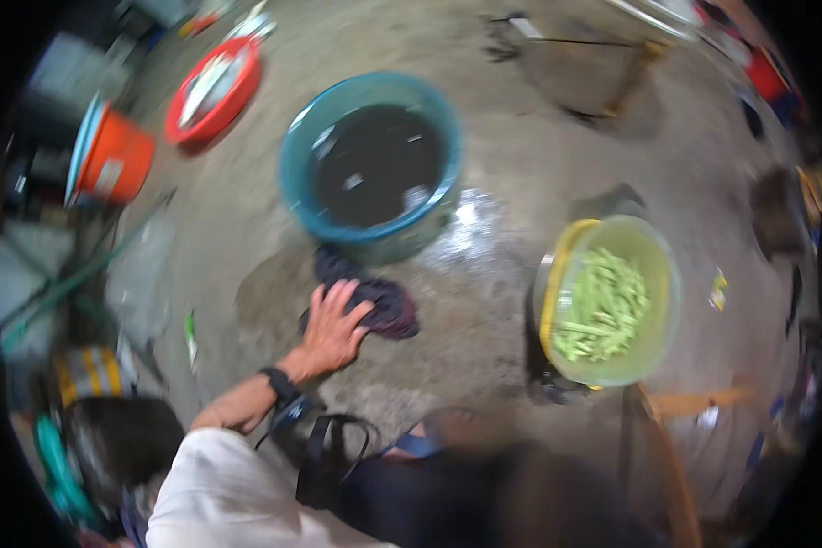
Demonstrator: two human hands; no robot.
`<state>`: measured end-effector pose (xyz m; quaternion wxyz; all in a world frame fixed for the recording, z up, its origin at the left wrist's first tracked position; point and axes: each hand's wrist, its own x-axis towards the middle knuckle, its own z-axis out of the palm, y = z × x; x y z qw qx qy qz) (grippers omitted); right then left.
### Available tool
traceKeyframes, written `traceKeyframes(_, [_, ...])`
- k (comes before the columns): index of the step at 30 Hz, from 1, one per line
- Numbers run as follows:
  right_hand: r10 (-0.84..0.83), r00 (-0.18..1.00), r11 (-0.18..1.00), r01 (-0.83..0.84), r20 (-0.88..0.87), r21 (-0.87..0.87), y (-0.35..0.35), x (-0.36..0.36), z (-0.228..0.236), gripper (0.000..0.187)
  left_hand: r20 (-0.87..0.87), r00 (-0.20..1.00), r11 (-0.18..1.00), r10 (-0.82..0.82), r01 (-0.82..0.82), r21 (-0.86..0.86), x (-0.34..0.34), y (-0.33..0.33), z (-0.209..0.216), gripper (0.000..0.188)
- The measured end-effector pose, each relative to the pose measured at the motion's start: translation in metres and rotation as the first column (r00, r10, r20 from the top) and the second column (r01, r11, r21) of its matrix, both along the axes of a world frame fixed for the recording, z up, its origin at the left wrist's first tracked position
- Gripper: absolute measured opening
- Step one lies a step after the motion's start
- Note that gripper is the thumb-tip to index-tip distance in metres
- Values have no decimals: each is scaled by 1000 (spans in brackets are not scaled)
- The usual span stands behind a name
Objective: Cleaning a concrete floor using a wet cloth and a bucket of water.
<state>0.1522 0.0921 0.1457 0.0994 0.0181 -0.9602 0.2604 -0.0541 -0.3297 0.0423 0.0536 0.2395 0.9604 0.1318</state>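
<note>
On the floor [511,164], a tub [371,234] of dark water [374,164] is standing above a crumpled cloth [388,306] and a spread left hand [331,331].
Toward the floor's right edge, a bowl [669,283] is holding green pieces [603,306]; near its far left corner, a basin [192,135] is sitting. The cloth is lying on the floor, near the tub's near edge; whether they are touching is unclear. The left hand is resting palm down on it, fingers apart, pinching nothing visible; the right hand is not showing, so its state cannot be told. The cloth is apparently out of the water but remaining bunched; how much is left is unclear.
</note>
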Motion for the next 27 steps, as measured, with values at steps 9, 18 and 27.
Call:
traceKeyframes(9, [111, 992, 822, -127, 63, 555, 90, -39, -30, 38, -6, 785, 772, 620, -611, -173, 112, -82, -5, 41])
traceKeyframes(18, [150, 989, 858, -140, 20, 494, 10, -67, -86, 25, -105, 550, 519, 828, -825, -225, 57, -148, -18, 41])
traceKeyframes(27, [293, 943, 897, -329, 158, 295, -303, -60, -236, 19, -122, 501, 499, 857, -865, -47, 165, -85, -32, 43])
